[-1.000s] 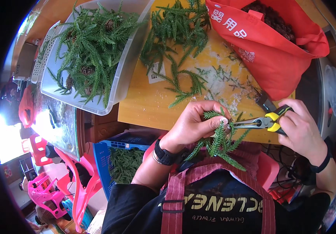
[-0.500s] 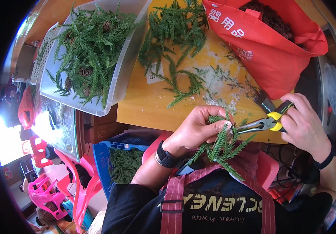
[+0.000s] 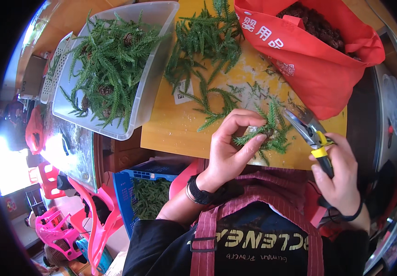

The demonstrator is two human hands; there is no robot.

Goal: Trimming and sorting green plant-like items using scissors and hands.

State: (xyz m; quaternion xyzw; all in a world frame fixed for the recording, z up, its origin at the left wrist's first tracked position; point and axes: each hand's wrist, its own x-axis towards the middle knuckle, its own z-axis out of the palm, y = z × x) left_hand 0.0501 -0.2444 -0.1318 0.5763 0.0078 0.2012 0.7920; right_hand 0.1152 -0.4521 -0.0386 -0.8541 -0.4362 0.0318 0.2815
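My left hand (image 3: 226, 149) pinches an artificial pine sprig (image 3: 275, 133) between thumb and fingers, above the near edge of the yellow table (image 3: 170, 131). Its green needled branches fan out past the fingertips; the pinched middle is partly hidden. In my right hand (image 3: 339, 179) are long-nose pliers (image 3: 305, 130) with yellow and black handles. Their jaws point up and to the left, apart from the sprig. Beyond my left hand, more green sprigs (image 3: 212, 101) lie on the table, and a larger pile of them (image 3: 205, 41) sits farther back.
A translucent plastic bin (image 3: 138, 103) at the left holds green sprigs with brown cones. At the far right stands a red bag (image 3: 313, 78) of dark brown cones. White flakes and needle scraps litter the tabletop. Below left is a blue crate (image 3: 124, 193) with greenery.
The pliers have come away from the sprig and swung to point up and left. My left hand has raised the sprig away from my body, over the table edge.
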